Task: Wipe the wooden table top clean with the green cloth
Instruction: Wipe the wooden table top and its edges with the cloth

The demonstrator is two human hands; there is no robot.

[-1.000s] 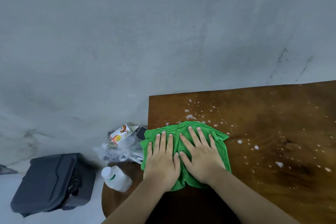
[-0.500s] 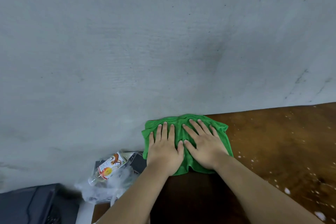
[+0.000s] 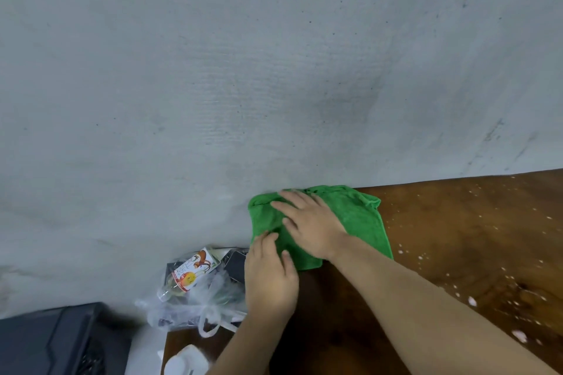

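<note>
The green cloth (image 3: 356,222) lies at the far left corner of the brown wooden table top (image 3: 457,237), against the grey wall. My right hand (image 3: 310,222) presses flat on the cloth, fingers spread and pointing left. My left hand (image 3: 269,277) sits nearer to me at the cloth's near left edge; its fingertips touch or pinch that edge, and blur hides which. White droplets speckle the wood to the right of the cloth.
A grey wall (image 3: 274,70) rises right behind the table. Left of the table lie a clear plastic bag (image 3: 195,304) holding a labelled bottle (image 3: 189,275), a white bottle (image 3: 185,361) at the bottom edge, and a dark case (image 3: 58,341).
Both hands pushed the cloth away to the table's far left corner. My left hand has since slid back off the cloth to its near edge, while my right hand turned left across it.
</note>
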